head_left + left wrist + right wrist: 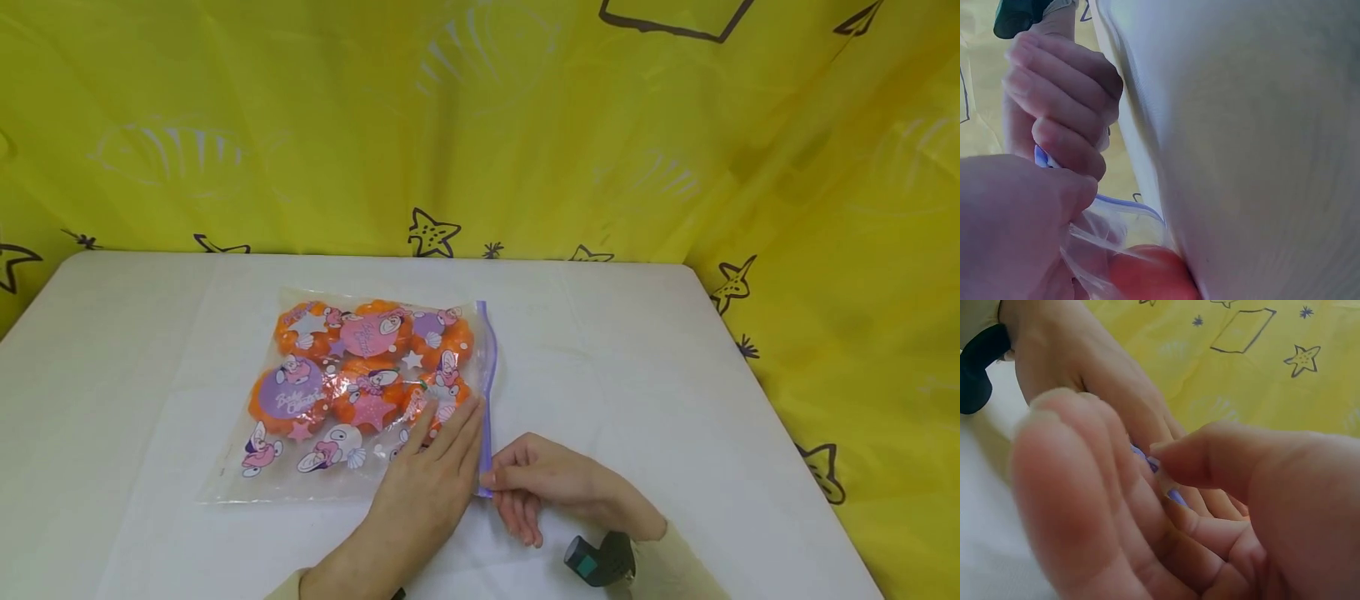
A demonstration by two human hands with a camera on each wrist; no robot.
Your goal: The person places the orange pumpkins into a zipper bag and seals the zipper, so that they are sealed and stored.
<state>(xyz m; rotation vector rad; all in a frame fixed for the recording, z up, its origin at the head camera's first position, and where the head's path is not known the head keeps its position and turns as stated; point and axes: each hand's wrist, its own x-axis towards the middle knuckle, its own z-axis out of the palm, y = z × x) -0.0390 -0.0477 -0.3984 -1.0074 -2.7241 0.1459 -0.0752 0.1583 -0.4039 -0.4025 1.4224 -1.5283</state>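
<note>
A clear zip bag [247, 490] with pink and purple cartoon prints lies flat on the table. Inside are several lobed, round orange things [262, 410], partly hidden by the prints. A purple zip strip [491, 358] runs down the bag's right edge. My left hand [431, 483] rests on the bag beside this strip, its fingers straight and pointing away. At the strip's near end my right hand [551, 477] pinches the purple zip between thumb and forefinger. The right wrist view shows a small pale piece at the right thumb's tip on the zip [1177, 497].
A white cloth covers the table [637, 358]. Behind it and along the right side hangs a yellow curtain [337, 100] with drawn starfish and fish. A dark wrist camera [603, 560] sits on the right wrist, just above the table's near side.
</note>
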